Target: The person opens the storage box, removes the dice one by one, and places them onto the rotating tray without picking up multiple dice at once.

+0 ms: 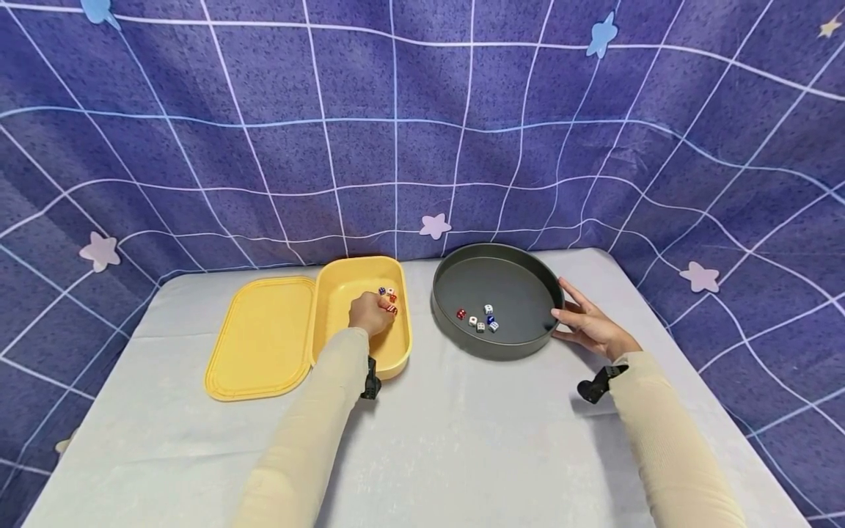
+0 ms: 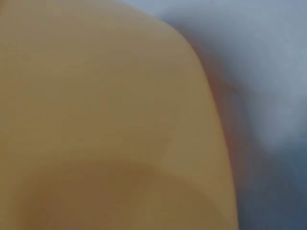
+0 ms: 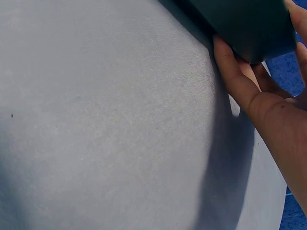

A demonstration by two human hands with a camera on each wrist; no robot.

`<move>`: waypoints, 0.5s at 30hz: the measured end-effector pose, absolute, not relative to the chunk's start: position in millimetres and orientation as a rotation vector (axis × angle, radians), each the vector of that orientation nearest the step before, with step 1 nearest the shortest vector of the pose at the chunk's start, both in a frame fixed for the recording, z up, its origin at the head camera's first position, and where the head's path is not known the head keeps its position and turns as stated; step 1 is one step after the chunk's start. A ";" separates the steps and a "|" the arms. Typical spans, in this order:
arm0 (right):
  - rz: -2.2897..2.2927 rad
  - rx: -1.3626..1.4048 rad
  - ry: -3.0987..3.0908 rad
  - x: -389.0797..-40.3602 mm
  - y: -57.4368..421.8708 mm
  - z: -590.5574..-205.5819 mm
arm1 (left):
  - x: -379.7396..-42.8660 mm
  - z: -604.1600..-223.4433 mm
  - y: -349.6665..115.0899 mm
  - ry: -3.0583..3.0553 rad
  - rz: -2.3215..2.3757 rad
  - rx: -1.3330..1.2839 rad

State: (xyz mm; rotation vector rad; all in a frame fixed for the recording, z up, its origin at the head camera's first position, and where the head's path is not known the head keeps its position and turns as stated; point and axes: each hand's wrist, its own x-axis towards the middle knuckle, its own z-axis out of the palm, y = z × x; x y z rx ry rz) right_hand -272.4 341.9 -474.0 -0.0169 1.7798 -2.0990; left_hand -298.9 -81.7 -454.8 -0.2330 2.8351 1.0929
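Observation:
My left hand [image 1: 371, 314] reaches down into a yellow plastic box [image 1: 330, 323], its fingers curled. Red dice [image 1: 392, 309] show at its fingertips, pinched there and partly hidden by the hand. Just beyond them lie a few more dice, among them a blue die [image 1: 382, 291]. On the right stands a round dark cake pan [image 1: 502, 282]; my right hand [image 1: 594, 330] grips its right side, thumb at the rim and other fingers along the outer wall and lower edge. Inside the pan, near its front, rest several white, red and blue dice [image 1: 480, 327]. The left wrist view is filled by the blurred yellow box wall [image 2: 120, 96].
A flat yellow lid [image 1: 260, 341] lies left of the box, against its side. Everything stands on a table with a pale cloth [image 1: 462, 440]. Behind and at both sides hangs a purple-blue curtain [image 1: 370, 154] with grid lines and stars.

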 end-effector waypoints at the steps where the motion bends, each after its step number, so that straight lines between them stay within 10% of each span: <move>1: -2.097 -0.025 1.781 -272.0 341.6 -474.0 | -298.3 -453.8 -83.0 2.828 1.092 -0.233; 15: -2.095 -0.041 1.782 -271.1 342.1 -474.5 | -293.2 -430.4 -98.4 2.823 1.085 -0.208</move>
